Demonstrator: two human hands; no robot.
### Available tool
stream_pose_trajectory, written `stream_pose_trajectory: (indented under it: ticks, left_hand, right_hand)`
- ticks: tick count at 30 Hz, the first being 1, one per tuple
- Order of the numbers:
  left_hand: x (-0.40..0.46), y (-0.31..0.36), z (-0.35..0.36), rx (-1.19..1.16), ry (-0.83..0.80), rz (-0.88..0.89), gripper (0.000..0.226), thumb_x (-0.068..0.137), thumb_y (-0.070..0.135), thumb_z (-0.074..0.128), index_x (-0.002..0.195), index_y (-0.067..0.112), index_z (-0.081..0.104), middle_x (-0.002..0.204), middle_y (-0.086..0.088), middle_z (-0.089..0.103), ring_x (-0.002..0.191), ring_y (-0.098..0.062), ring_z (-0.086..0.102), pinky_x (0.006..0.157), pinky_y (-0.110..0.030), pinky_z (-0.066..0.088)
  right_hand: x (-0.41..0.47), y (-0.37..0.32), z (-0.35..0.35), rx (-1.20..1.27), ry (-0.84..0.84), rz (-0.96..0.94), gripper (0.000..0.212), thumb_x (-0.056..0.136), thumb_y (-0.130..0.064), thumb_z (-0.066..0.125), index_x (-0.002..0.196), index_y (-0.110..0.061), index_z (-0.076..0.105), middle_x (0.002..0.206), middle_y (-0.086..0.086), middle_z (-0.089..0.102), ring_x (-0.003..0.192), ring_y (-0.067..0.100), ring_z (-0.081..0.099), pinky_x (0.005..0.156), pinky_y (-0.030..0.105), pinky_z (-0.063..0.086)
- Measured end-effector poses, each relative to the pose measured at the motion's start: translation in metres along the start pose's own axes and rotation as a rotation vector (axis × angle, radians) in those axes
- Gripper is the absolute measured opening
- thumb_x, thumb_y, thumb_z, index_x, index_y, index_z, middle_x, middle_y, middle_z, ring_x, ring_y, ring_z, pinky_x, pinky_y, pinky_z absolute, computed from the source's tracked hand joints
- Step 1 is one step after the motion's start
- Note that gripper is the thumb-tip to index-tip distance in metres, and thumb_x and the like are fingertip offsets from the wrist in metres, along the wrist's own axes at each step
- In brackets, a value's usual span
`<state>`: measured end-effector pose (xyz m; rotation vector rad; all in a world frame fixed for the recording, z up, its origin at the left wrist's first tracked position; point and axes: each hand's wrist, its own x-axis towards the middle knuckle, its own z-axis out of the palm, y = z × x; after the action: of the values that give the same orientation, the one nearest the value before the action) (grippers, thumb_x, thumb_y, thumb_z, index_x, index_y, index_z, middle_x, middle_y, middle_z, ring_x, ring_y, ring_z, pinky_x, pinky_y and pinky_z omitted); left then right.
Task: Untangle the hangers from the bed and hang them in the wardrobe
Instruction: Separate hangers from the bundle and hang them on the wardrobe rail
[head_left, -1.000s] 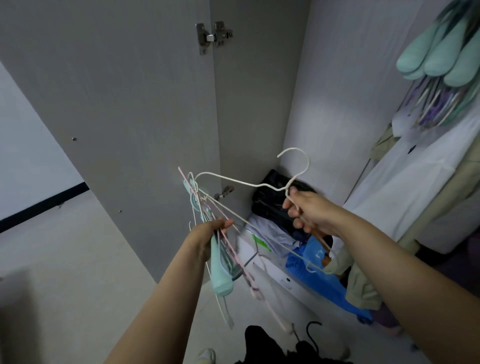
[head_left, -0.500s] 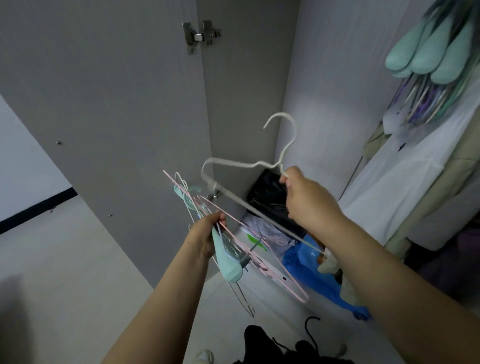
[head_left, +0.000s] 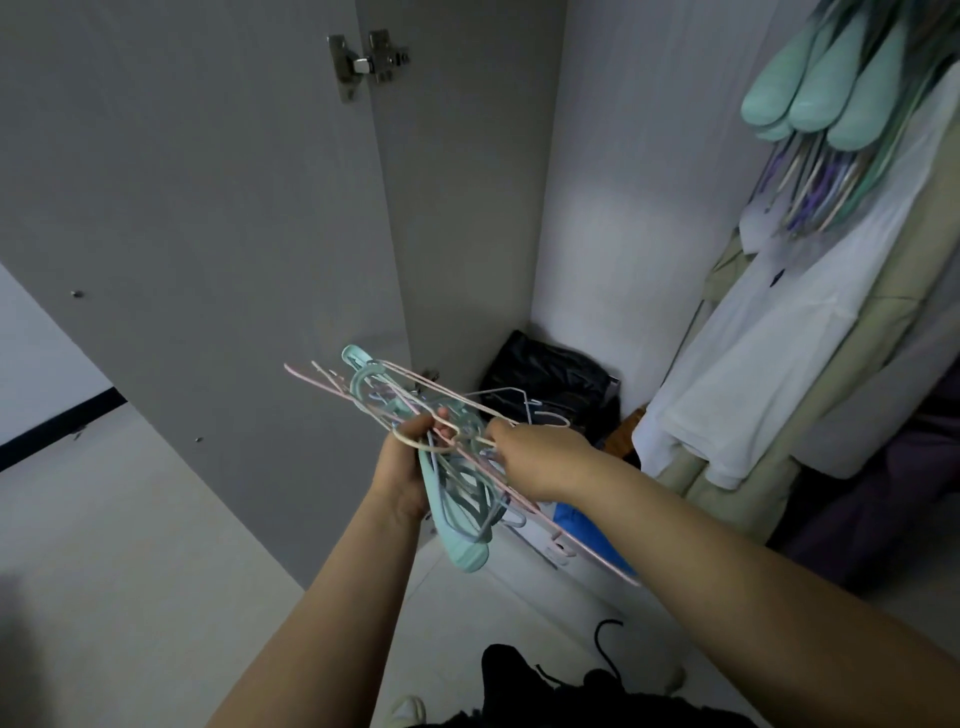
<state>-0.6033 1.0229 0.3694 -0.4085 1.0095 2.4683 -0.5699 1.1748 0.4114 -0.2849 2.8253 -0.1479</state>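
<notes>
Bundle of hangers (head_left: 457, 467) held in the air in front of the open wardrobe, between the two hands and low against the grey wardrobe door (head_left: 208, 208); mixed lot: thick mint plastic ones, thin pink, pale blue and cream wire, hooks and shoulders crossing; pink arms stick out up-left and down-right.

Left hand (head_left: 410, 467) grips the bundle from below, fingers curled round the mass, thumb up near the hooks; right hand (head_left: 540, 457) pinches into the same cluster at the cream wire hanger (head_left: 426, 441), fingers closed on wire (exactly which strand, cannot tell).

Change: half a second ago the right hand held that cream hanger lifted apart from the bundle, hook upward; now it lies back against the rest, hook pointing left across the left fingers; hands have drawn together. Judgement: either the hanger snagged on its neighbours and is being re-seated for another pull, or the grip is being reset; the separation is not finished, so no hanging yet from this bundle.

Outward: mint hangers (head_left: 810, 98) already hang top right inside, above a white shirt (head_left: 753, 364) and beige garments; black bag (head_left: 545, 374) and blue fabric (head_left: 587, 530) on the wardrobe floor; door hinge (head_left: 366, 62) up top; pale floor (head_left: 130, 545) left.
</notes>
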Motion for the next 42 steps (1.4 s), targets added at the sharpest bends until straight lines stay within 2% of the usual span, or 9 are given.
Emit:
stream_pose_trajectory:
  ticks: [8,12,17,20,23,25,27,35,42]
  left_hand:
    - [0.002,0.016,-0.010,0.028,0.079,-0.063,0.026,0.090,0.004,0.037,0.066,0.015,0.040,0.050,0.000,0.044,0.036,-0.009,0.044,0.033,-0.014,0.036]
    - [0.005,0.014,-0.012,-0.026,0.072,-0.059,0.028,0.090,0.005,0.035,0.065,0.016,0.039,0.047,0.002,0.044,0.041,-0.008,0.046,0.044,-0.015,0.041]
    - [0.017,0.022,-0.016,0.099,0.120,-0.157,0.032,0.095,0.010,0.034,0.064,0.012,0.043,0.043,-0.001,0.049,0.037,-0.009,0.051,0.041,-0.014,0.044]
    - [0.023,0.020,-0.022,0.186,0.203,-0.167,0.032,0.098,0.008,0.037,0.068,0.007,0.048,0.042,-0.001,0.054,0.033,-0.009,0.052,0.039,-0.015,0.046]
    - [0.028,0.017,-0.029,0.213,0.271,-0.173,0.024,0.098,0.007,0.043,0.078,0.000,0.054,0.044,-0.004,0.061,0.036,-0.009,0.057,0.046,-0.019,0.051]
    - [0.030,0.018,-0.030,0.206,0.287,-0.189,0.023,0.099,0.007,0.044,0.079,-0.002,0.054,0.044,-0.005,0.061,0.035,-0.010,0.058,0.045,-0.020,0.051]
    - [0.032,0.020,-0.027,0.203,0.273,-0.208,0.026,0.099,0.006,0.041,0.076,0.000,0.051,0.042,-0.005,0.057,0.033,-0.011,0.055,0.040,-0.019,0.050]
    - [0.038,0.035,0.046,0.174,0.158,-0.195,0.031,0.099,0.007,0.041,0.070,0.006,0.051,0.042,-0.003,0.055,0.062,-0.014,0.048,0.059,-0.025,0.046]
    - [0.038,0.067,0.106,0.257,-0.059,-0.184,0.032,0.099,0.009,0.040,0.069,0.006,0.050,0.043,-0.003,0.055,0.037,-0.012,0.055,0.047,-0.020,0.050]
  right_hand:
    - [-0.013,0.080,0.021,-0.002,0.145,0.041,0.065,0.078,-0.071,0.043,0.133,-0.037,0.044,0.143,-0.006,0.033,0.127,0.020,0.030,0.099,0.040,0.035]
    - [-0.015,0.099,0.033,0.499,-0.207,0.198,0.070,0.082,-0.055,0.058,0.142,-0.031,0.030,0.135,-0.003,0.048,0.114,0.016,0.052,0.092,0.031,0.048]
    - [-0.021,0.112,0.006,0.588,-0.222,0.138,0.038,0.084,-0.038,0.063,0.102,-0.005,0.065,0.075,-0.004,0.054,0.070,0.011,0.049,0.067,0.029,0.038]
    - [-0.037,0.129,-0.029,0.625,-0.240,0.091,0.043,0.084,-0.048,0.065,0.098,-0.007,0.068,0.087,0.008,0.067,0.084,0.025,0.062,0.080,0.036,0.048]
    - [-0.059,0.146,-0.060,0.608,-0.233,0.145,0.056,0.070,-0.066,0.065,0.102,-0.022,0.072,0.104,-0.002,0.071,0.101,0.013,0.064,0.083,0.013,0.046]
    - [-0.069,0.154,-0.072,0.668,-0.138,0.213,0.052,0.061,-0.075,0.061,0.083,-0.029,0.073,0.086,-0.014,0.068,0.085,0.001,0.061,0.082,0.019,0.044]
    - [-0.069,0.158,-0.075,0.884,-0.012,0.283,0.060,0.059,-0.078,0.058,0.074,-0.020,0.064,0.074,-0.005,0.058,0.075,0.007,0.055,0.077,0.026,0.049]
    - [-0.002,0.097,-0.122,1.527,0.469,0.494,0.069,0.077,-0.075,0.049,0.105,-0.013,0.056,0.085,0.002,0.047,0.064,0.016,0.046,0.048,0.023,0.040]
    - [0.028,0.081,-0.238,1.726,0.716,0.425,0.060,0.074,-0.072,0.055,0.116,-0.029,0.049,0.080,-0.005,0.036,0.069,0.008,0.037,0.051,0.025,0.034]
